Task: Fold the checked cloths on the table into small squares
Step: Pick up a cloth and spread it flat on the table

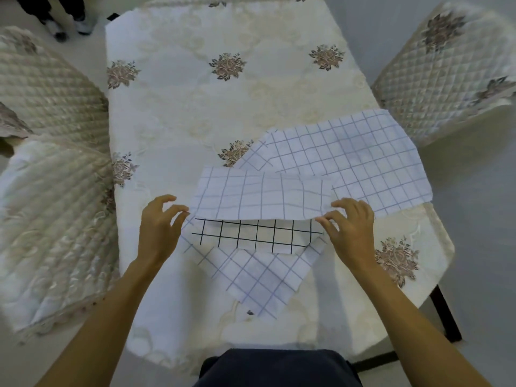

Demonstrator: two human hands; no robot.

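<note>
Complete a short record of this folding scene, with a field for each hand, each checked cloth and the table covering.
Left hand: pinches the flap's left corner
Right hand: pinches the flap's right corner
Black-checked cloth: half folded, pale flap raised over its dark grid
Diagonal blue-checked cloth: flat underneath, corner pointing toward the person
Right blue-checked cloth: unfolded, reaching the table's right edge
Floral tablecloth: covers the table
</note>
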